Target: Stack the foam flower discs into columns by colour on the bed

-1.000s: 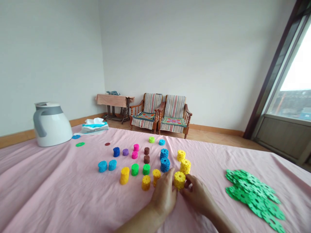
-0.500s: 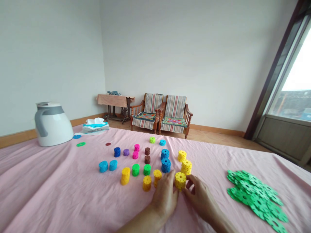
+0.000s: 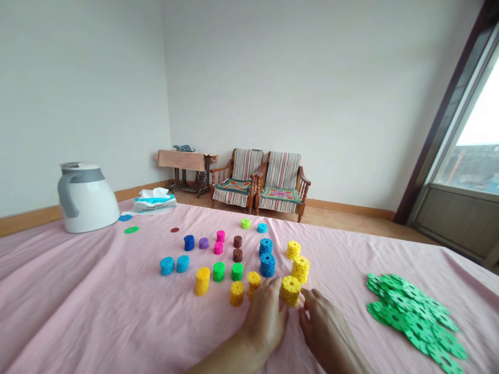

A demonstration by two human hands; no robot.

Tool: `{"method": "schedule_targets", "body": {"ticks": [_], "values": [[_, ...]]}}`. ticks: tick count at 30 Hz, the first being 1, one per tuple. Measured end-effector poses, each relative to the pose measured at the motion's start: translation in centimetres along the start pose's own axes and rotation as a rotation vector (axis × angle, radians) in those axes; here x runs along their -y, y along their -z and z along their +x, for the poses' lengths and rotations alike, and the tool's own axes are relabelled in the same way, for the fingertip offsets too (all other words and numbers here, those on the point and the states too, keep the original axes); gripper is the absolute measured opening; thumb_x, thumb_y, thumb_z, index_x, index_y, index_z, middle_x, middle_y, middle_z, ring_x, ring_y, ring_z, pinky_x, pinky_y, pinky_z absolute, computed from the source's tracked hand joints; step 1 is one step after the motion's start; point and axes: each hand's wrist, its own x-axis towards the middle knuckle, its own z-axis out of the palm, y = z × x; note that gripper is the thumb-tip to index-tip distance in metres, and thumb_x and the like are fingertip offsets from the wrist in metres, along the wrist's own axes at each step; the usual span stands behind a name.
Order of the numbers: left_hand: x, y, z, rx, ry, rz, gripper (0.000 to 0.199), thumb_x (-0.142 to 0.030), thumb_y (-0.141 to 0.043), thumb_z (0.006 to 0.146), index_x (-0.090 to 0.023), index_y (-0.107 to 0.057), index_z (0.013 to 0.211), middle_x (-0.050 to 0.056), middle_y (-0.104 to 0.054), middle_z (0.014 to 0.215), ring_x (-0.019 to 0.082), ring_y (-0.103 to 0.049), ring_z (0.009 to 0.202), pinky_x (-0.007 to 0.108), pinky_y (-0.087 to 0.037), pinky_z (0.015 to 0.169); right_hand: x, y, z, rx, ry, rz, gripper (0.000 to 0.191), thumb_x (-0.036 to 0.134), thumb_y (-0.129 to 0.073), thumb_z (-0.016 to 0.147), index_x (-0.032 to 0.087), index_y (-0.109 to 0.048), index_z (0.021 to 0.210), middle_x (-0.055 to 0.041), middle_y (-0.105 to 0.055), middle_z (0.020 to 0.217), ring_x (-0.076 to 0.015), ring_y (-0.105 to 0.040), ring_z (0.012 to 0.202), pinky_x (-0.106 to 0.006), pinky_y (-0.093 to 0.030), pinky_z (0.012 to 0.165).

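Note:
A stack of yellow notched discs (image 3: 290,291) stands upright on the pink cloth between my two hands. My left hand (image 3: 265,314) rests close against its left side, fingers and thumb apart, not wrapped round it. On the right, my right hand (image 3: 325,324) is just off the stack with thumb and forefinger parted and nothing between them. Directly behind is another yellow disc stack (image 3: 300,269), with a third yellow stack (image 3: 293,250) farther back. Beside my left hand are an orange-yellow stack (image 3: 253,283), partly hidden by it, and a blue stack (image 3: 267,265).
A pile of loose green discs (image 3: 413,317) lies at the right. More short stacks, including green (image 3: 219,271), brown (image 3: 237,255) and light blue (image 3: 167,266), stand in the middle and left. A white jug (image 3: 88,200) and tissue box (image 3: 155,201) are at the back left.
My right hand has drawn slightly away from the yellow stack, leaving a small gap. My left hand stays beside it, and the stack stands in the same spot.

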Motion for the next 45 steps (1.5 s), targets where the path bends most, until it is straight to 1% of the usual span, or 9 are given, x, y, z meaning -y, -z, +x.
{"method": "schedule_targets", "body": {"ticks": [8,17,20,25,32,35,38,41,45], "values": [[-0.3,0.2,0.1,0.004,-0.004,0.013,0.039,-0.003,-0.046,0.069,-0.018,-0.061,0.101,0.006,-0.062,0.107,0.021,-0.053,0.101,0.03,-0.039,0.09,0.6,0.4,0.2,0.023,0.03,0.008,0.027,0.006,-0.037,0.083,0.014,-0.06,0.093,-0.0096,-0.066,0.085,-0.019,-0.064,0.078,-0.026,-0.043,0.069],[-0.4,0.1,0.0,0.004,-0.028,-0.039,0.039,-0.003,-0.045,0.071,-0.02,-0.062,0.102,0.005,-0.063,0.107,0.02,-0.055,0.101,0.027,-0.04,0.088,1.4,0.8,0.3,0.057,-0.023,-0.042,0.033,0.001,-0.038,0.079,0.015,-0.063,0.095,-0.0109,-0.068,0.09,-0.0195,-0.065,0.079,-0.025,-0.045,0.07],[-0.3,0.1,0.0,0.002,-0.018,-0.013,0.038,-0.003,-0.045,0.072,-0.019,-0.062,0.102,0.004,-0.063,0.105,0.02,-0.055,0.1,0.027,-0.04,0.088,1.1,0.7,0.3,0.051,-0.012,-0.025,0.032,0.001,-0.037,0.08,0.014,-0.062,0.095,-0.0105,-0.068,0.089,-0.0192,-0.065,0.08,-0.025,-0.044,0.07],[0.1,0.0,0.1,-0.01,0.019,0.069,0.046,-0.004,-0.044,0.074,-0.016,-0.057,0.116,0.008,-0.062,0.11,0.022,-0.055,0.1,0.03,-0.041,0.088,0.1,0.4,0.5,0.034,-0.01,-0.011,0.031,0.002,-0.035,0.082,0.014,-0.06,0.095,-0.0093,-0.067,0.084,-0.0192,-0.065,0.078,-0.025,-0.041,0.066],[0.1,0.0,0.0,-0.007,0.017,0.1,0.033,-0.001,-0.044,0.072,-0.017,-0.061,0.095,0.006,-0.062,0.096,0.021,-0.055,0.093,0.03,-0.041,0.084,-0.1,0.1,0.6,0.044,-0.007,-0.008,0.032,0.002,-0.033,0.081,0.015,-0.061,0.091,-0.0084,-0.066,0.084,-0.0176,-0.064,0.075,-0.024,-0.038,0.062],[-0.1,0.1,-0.1,0.002,0.046,0.136,0.032,0.0,-0.042,0.073,-0.016,-0.057,0.096,0.007,-0.061,0.097,0.021,-0.055,0.093,0.031,-0.042,0.083,-0.3,0.0,0.6,0.041,-0.004,-0.005,0.032,0.001,-0.034,0.08,0.016,-0.061,0.087,-0.007,-0.065,0.082,-0.0162,-0.063,0.072,-0.024,-0.037,0.061],[-0.3,0.4,-0.2,0.008,0.075,0.188,0.04,0.006,-0.04,0.068,-0.016,-0.051,0.1,0.007,-0.059,0.098,0.021,-0.055,0.095,0.031,-0.041,0.084,-0.9,0.0,0.8,0.022,-0.013,0.008,0.03,0.001,-0.036,0.077,0.016,-0.061,0.084,-0.0066,-0.064,0.079,-0.0163,-0.062,0.074,-0.023,-0.037,0.062],[-0.4,0.6,-0.4,0.004,0.033,0.256,0.044,0.009,-0.039,0.062,-0.017,-0.047,0.096,0.005,-0.057,0.094,0.02,-0.055,0.09,0.03,-0.041,0.079,-1.5,0.2,0.9,-0.004,-0.016,0.03,0.028,0.002,-0.038,0.077,0.015,-0.062,0.084,-0.007,-0.065,0.079,-0.0169,-0.062,0.076,-0.023,-0.037,0.064],[-0.8,0.6,-0.9,-0.009,-0.114,0.327,0.034,0.005,-0.04,0.063,-0.019,-0.046,0.086,0.003,-0.056,0.089,0.019,-0.054,0.081,0.03,-0.039,0.07,-2.0,0.3,0.8,-0.03,-0.007,0.038,0.025,0.005,-0.039,0.078,0.015,-0.061,0.083,-0.0063,-0.064,0.077,-0.0162,-0.061,0.072,-0.023,-0.036,0.064]]}}
